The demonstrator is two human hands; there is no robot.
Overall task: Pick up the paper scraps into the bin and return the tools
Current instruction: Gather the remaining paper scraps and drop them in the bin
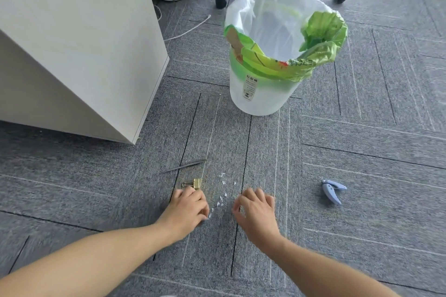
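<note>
both hands are low over the grey carpet [362,236], and the job looks barely begun. the left hand [188,208] has its fingers curled under, the thumb tip right by a scrap; whether it pinches anything i cannot tell. the right hand [257,211] is clawed, fingers bent and thumb close to forefinger, and here too i cannot tell if it holds a scrap. the paper scraps [221,200] lie loose in the gap between the two sets of fingers and trail a little beyond the fingertips, so most are yet to be gathered. just past the left knuckles sits a gold binder clip [196,183], and further beyond it a thin pen [184,165]. well off to the outer side of the right fingers lies a blue hand tool [334,191]. none of the three is touched, so returning the tools is all left to do. far ahead of both hands stands the lined bin [265,99]; no scraps show inside it.
</note>
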